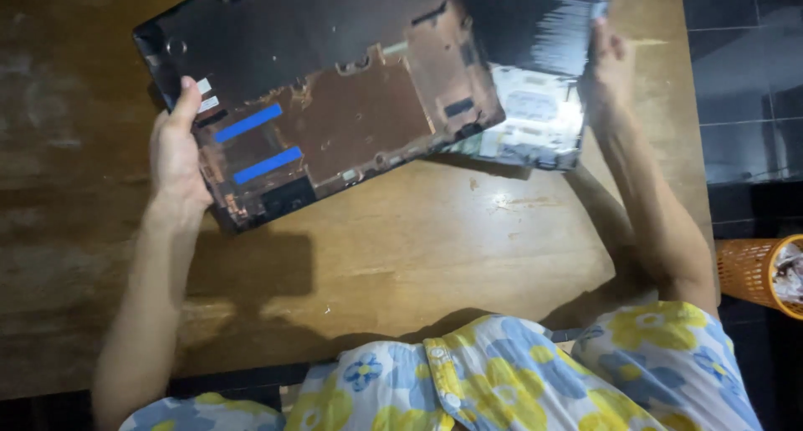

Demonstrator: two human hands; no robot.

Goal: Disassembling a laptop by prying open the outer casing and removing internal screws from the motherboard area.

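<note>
Gripping a dark laptop base [326, 88] by its near-left edge, the left hand [176, 151] closes with thumb on top, holding it tilted above a wooden table [418, 247]. The right hand [609, 67] clasps the far edge of a glossy black panel [535, 29], possibly the lid, hinged open beside it. Blue strips [255, 142] show inside the opened base. Keeping both grips firm and level would seem wise, supporting the weight evenly. An orange basket [753, 268] stands at right.
</note>
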